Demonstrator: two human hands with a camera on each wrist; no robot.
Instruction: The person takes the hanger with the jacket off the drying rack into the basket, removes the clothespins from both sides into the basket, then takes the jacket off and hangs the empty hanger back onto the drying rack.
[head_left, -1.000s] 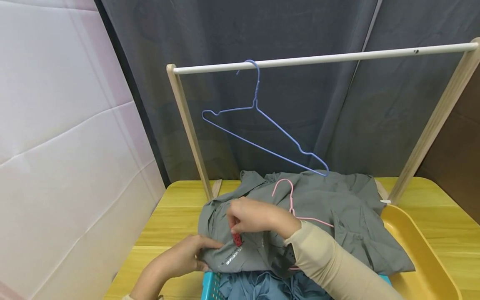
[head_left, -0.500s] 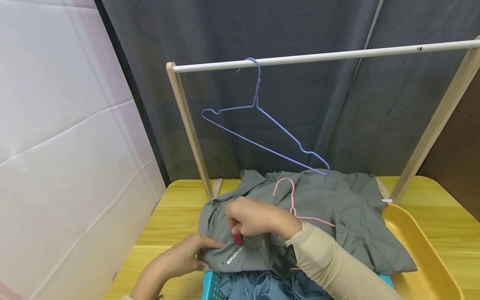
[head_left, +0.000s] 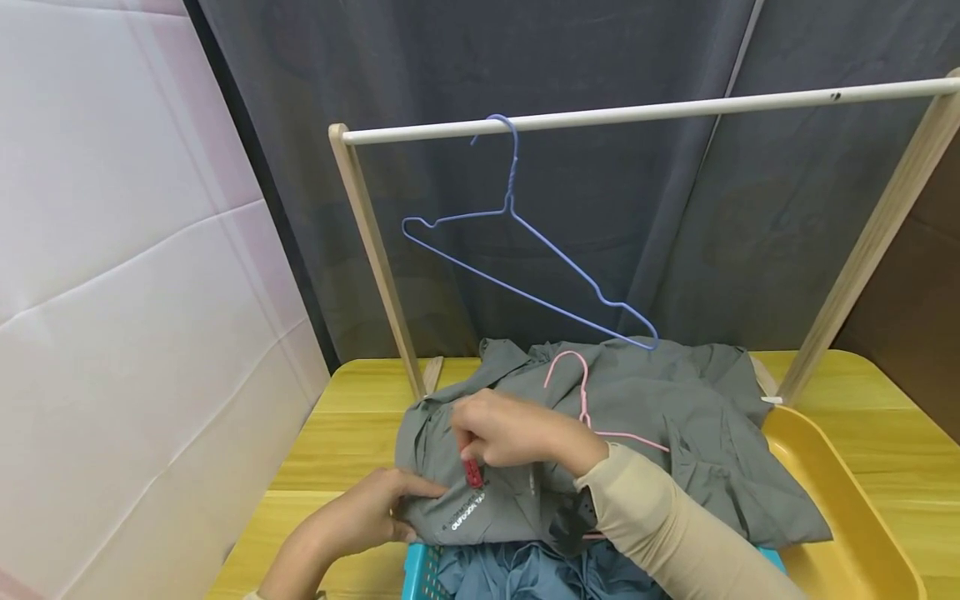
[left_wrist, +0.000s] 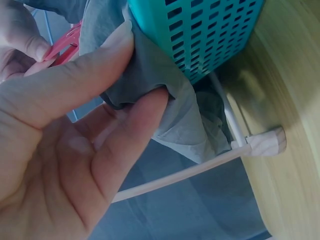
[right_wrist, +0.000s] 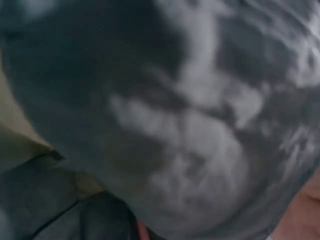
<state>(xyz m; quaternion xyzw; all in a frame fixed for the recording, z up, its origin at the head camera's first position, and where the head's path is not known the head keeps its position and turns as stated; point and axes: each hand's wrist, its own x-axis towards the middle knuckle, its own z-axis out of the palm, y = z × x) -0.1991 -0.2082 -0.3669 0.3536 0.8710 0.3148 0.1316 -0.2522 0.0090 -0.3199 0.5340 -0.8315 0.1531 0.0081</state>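
Little has changed over the last second: my two hands keep their places, so the work at the cloth stands where it stood. At the left, my left hand (head_left: 375, 512) grasps the near left corner of the grey garment (head_left: 630, 400), cloth folded between thumb and fingers. Just under that corner is the blue basket (head_left: 422, 571), with blue cloth (head_left: 517, 571) in it. The garment lies across the desk (head_left: 345, 425) below the rack, its near edge over the basket.

To the right, my right hand (head_left: 498, 429) pinches a red clip (head_left: 473, 473) just above the white lettering (head_left: 468, 511); I cannot tell whether the clip bites the fabric. Above, a blue hanger (head_left: 511, 200) hangs on the rail (head_left: 675, 109), its low end near the garment's far edge. A pink hanger (head_left: 583, 404) lies on the garment, its right arm reaching a fold.

My right forearm and sleeve (head_left: 667, 533) cross the near side, hiding part of the garment and hanger. Farther right, the garment's end overlaps the yellow tray (head_left: 847, 492), which sits near the rack's right post (head_left: 862, 254).
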